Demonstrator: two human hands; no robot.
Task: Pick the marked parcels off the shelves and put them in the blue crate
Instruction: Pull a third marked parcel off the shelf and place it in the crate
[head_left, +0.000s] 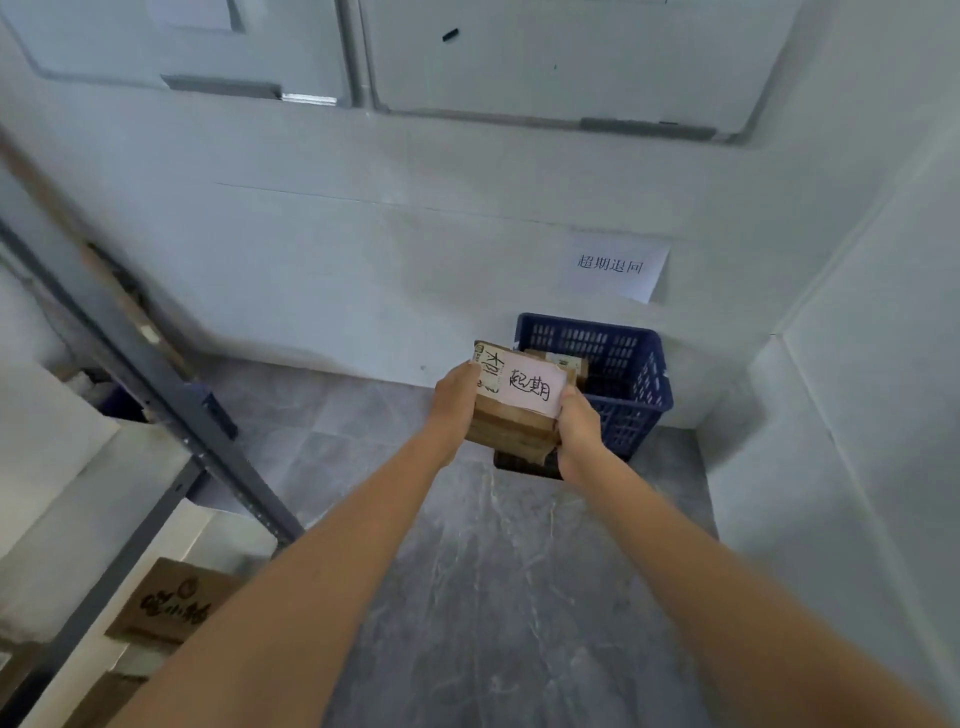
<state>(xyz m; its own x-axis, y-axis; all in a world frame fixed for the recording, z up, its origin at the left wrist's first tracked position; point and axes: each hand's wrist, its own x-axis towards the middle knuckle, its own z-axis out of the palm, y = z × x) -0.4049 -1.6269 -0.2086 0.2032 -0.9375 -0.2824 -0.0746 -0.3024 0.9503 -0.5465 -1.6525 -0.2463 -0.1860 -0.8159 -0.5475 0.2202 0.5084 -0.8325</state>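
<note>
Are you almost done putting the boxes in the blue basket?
Partway. At least one parcel already lies in the blue crate. Right now the left hand and right hand hold a stack of marked parcels between them, in front of the crate and not yet in it. More boxes sit on the shelves; whether any are marked, I cannot tell.

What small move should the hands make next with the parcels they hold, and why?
Probably carry the stack of parcels forward and a little right, over the blue crate, then lower it in. Both the left hand and the right hand grip the stack, which hangs short of the crate's near rim; a parcel already lies inside.
</note>
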